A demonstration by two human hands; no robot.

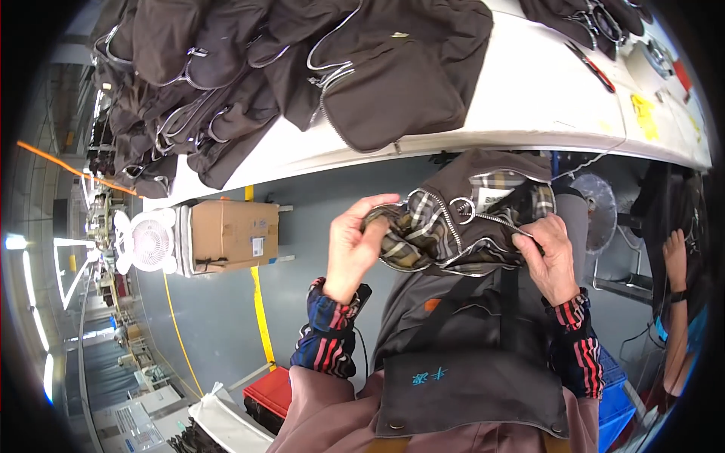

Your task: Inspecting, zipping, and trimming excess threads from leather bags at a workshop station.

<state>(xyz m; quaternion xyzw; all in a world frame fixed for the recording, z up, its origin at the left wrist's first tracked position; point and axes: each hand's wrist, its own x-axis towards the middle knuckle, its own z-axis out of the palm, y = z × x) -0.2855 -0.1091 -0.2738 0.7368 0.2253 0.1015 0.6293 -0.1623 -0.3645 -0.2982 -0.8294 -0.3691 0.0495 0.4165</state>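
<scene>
Fingers closed, left hand [356,243] and right hand [550,253] pinch the bag [482,232], seemingly unfinished: zip [452,227] open, lining [409,248] exposed; more bags [400,94] lie far left.

Brown pile [291,83] cut off above, co-worker [678,325] at right; bag label [491,199] blurred

dark apron [487,396] — turquoise characters [430,376] | plaid-lined piece [491,234] — white label [495,199], dark print | carton [226,230] — white sticker [258,247], illegible
</scene>
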